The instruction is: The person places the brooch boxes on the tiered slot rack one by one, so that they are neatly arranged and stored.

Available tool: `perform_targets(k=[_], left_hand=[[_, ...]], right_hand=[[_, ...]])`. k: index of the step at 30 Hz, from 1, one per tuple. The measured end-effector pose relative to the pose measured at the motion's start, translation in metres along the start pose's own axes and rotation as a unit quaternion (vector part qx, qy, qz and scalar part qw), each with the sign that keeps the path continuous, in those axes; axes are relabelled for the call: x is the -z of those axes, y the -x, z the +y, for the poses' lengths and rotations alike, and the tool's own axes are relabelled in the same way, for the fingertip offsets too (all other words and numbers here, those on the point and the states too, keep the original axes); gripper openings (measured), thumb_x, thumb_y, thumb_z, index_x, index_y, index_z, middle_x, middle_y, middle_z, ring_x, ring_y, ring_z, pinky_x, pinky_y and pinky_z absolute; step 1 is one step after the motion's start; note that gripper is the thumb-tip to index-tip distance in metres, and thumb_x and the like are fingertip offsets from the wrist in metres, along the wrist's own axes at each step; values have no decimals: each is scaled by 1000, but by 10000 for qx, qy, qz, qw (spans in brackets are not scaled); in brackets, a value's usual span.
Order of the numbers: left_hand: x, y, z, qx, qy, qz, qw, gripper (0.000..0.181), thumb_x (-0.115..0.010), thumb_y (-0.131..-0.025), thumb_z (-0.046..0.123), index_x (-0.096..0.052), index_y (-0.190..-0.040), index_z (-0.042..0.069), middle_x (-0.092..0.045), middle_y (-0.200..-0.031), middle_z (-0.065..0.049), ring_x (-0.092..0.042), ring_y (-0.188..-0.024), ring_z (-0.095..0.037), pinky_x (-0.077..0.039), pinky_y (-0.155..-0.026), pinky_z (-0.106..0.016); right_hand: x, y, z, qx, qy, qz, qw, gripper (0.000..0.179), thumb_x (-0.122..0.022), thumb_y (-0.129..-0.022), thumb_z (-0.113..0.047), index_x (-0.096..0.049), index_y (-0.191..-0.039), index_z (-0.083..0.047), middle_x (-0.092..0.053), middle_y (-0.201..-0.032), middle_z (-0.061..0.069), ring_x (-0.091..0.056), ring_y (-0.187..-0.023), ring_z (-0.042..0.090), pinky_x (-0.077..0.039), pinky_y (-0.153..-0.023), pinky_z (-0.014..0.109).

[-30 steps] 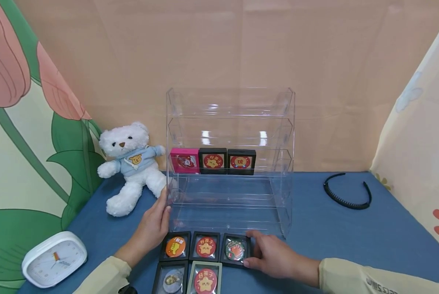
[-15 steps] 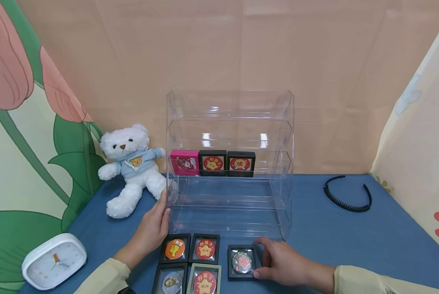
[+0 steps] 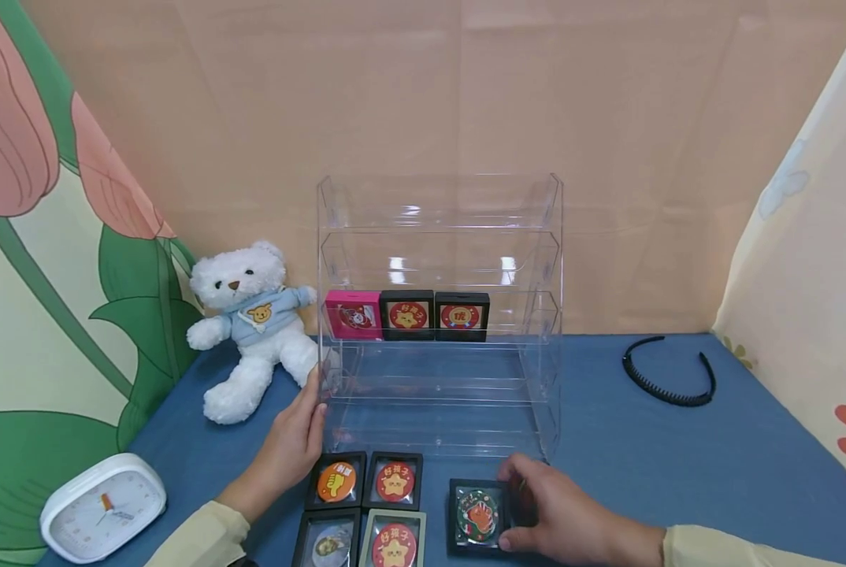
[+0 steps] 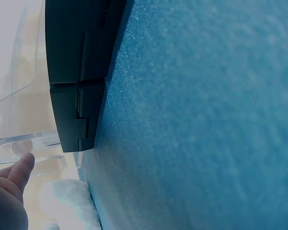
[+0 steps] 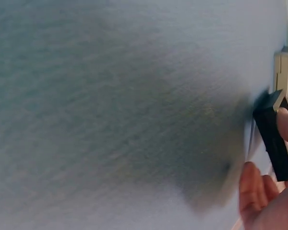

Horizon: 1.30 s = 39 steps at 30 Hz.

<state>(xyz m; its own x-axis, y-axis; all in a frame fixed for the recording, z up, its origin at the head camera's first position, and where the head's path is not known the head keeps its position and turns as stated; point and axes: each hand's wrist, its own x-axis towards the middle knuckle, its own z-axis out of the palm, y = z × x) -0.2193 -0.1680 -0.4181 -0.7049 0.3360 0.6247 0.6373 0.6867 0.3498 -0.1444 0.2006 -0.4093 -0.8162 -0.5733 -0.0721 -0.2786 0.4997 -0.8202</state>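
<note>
My right hand [image 3: 561, 512] pinches a black-framed display case [image 3: 454, 524] by its right side, with thumb and fingers at its edge. Inside the case is a round badge [image 3: 478, 516] in green and red. In the right wrist view the case [image 5: 273, 139] stands tilted, the thumb against its face. My left hand [image 3: 288, 445] rests against the left side of a clear tiered acrylic rack [image 3: 437, 452], its fingers extended along the panel. One pink case [image 3: 354, 316] and two black cases [image 3: 407, 317] stand in a row on a middle tier.
Several cases lie flat before the rack, among them an orange-badge case [image 3: 336, 480] and a pale green-framed one [image 3: 395, 543]. A white teddy bear [image 3: 242, 315] sits left of the rack, a white clock [image 3: 102, 508] at front left, and a black headband [image 3: 667, 390] lies right.
My right hand has drawn the green-and-red badge case rightward and toward me, away from the other cases, and tilted it up. My left hand has stayed at the rack.
</note>
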Motion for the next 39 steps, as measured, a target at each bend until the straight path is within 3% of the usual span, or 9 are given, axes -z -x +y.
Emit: perform_targets(k=[6, 9, 13, 21, 24, 32, 39], left_hand=[[0, 1, 0, -7, -5, 22, 10000, 69, -55, -89, -10, -19, -149, -3, -38, -143, -25, -53, -113, -39, -45, -86, -49], [0, 1, 0, -17, 9, 42, 10000, 71, -55, -89, -11, -19, -149, -1, -39, -142, -25, -54, -112, -39, -46, -85, -49], [0, -2, 1, -7, 34, -1, 10000, 71, -55, -89, -11, -19, -149, -1, -40, -141, -25, -55, -111, -39, -47, -84, -49], [1, -3, 2, -9, -21, -11, 10000, 69, -56, -88, -11, -20, -147, -6, -37, -143, -25, -54, -112, -39, -46, -84, -48], [1, -1, 2, 57, -28, -35, 10000, 69, -55, -89, -10, -19, -148, -5, -37, -143, -25, -55, -110, -39, -47, -83, -48], [1, -1, 2, 20, -32, 9, 10000, 70, -56, -88, -11, -20, -148, -5, -38, -142, -25, -58, -106, -37, -49, -80, -47], [1, 1, 2, -12, 5, -8, 10000, 69, -54, -89, -11, -19, -148, -4, -37, -143, -25, -56, -109, -39, -48, -82, -48]], right_hand=[[1, 10, 1, 696, -603, 230, 9955, 25, -71, -86, -21, -52, -100, -12, -61, -90, -2, -60, -79, 10, -53, -56, 29], [1, 13, 2, 1141, -582, 386, 9910, 15, -65, -91, -18, -53, -97, -13, -62, -89, -4, -62, -79, 9, -54, -55, 29], [6, 16, 0, 1412, -308, 777, 9864, 10, -63, -92, -12, -55, -95, -15, -62, -89, -10, -63, -79, 9, -53, -55, 29], [36, 18, -15, 1103, 502, 1422, 9824, 10, -67, -90, -24, -59, -92, -19, -65, -89, -4, -62, -79, 8, -54, -57, 28], [48, 16, -21, 1127, 744, 1675, 9766, 9, -68, -88, -24, -60, -91, -20, -65, -88, -3, -63, -78, 8, -54, -58, 27], [69, 10, -28, 1216, 1403, 2357, 9539, 17, -73, -83, -12, -60, -88, -23, -63, -86, -13, -62, -76, 6, -54, -61, 23], [87, 6, -35, 1457, 1877, 2847, 9287, 26, -77, -78, -4, -60, -87, -21, -65, -86, -10, -63, -73, 5, -54, -60, 24]])
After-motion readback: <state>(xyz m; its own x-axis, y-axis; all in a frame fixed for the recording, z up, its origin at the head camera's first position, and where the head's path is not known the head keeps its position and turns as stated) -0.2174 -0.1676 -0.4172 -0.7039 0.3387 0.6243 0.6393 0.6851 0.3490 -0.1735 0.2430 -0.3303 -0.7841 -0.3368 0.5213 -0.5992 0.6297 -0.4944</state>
